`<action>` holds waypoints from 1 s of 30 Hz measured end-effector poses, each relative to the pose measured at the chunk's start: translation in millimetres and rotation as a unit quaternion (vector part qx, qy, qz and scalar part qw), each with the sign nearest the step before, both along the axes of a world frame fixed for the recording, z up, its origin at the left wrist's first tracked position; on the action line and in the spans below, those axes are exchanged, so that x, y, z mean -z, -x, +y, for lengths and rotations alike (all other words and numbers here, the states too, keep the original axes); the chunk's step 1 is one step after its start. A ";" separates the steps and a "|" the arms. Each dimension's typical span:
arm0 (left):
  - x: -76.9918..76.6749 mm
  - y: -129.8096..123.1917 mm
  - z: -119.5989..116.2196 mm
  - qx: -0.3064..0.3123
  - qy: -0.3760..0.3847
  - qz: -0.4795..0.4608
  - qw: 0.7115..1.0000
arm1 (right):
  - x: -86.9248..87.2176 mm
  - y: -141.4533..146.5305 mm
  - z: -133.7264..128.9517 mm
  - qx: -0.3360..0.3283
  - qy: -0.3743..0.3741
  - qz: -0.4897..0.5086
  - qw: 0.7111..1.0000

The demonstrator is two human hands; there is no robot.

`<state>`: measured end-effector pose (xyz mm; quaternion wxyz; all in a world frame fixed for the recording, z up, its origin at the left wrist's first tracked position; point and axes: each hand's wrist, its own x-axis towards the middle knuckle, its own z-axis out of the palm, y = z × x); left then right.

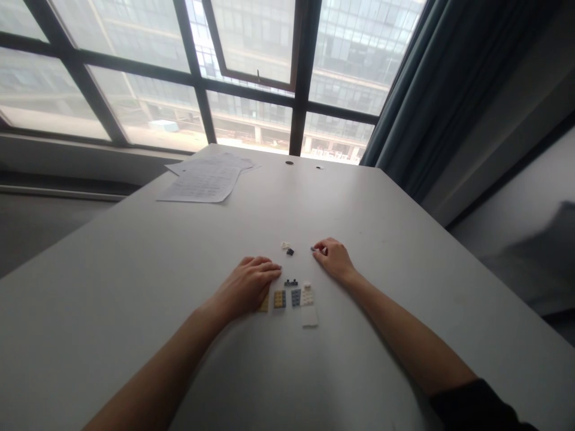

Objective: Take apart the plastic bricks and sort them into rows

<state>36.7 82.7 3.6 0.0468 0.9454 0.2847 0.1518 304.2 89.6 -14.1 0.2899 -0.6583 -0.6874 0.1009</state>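
My right hand [331,257] pinches a small grey piece [312,248] between thumb and fingertips, just over the table. My left hand [254,281] lies palm down with a tiny grey piece [280,267] at its fingertips; whether it grips that piece is unclear. Partly under the left hand is a tan piece [264,304]. Beside it lie a tan and grey studded brick [280,299], a blue-grey plate [296,297], a white studded plate [307,296] and a flat white piece [309,316]. A dark bar with two knobs [291,283] sits above them. Farther off are a black piece [290,252] and white pieces [285,245].
The white table [381,359] bears printed papers [202,179] at its far left and two round holes near its far edge. Beyond it stand large windows [251,120], with a dark curtain [422,96] on the right.
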 end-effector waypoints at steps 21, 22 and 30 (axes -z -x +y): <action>-1.0 0.1 -1.7 -0.006 -0.003 -0.008 1.000 | -25.0 61.6 0.9 -0.204 0.065 -0.034 0.976; -0.4 0.1 -1.5 -0.006 0.000 -0.015 1.000 | -24.0 59.0 -0.5 -0.202 0.060 -0.032 0.977; 1.0 -0.4 -1.1 0.003 0.007 -0.033 0.999 | -16.8 52.3 -8.5 -0.217 0.062 -0.006 0.974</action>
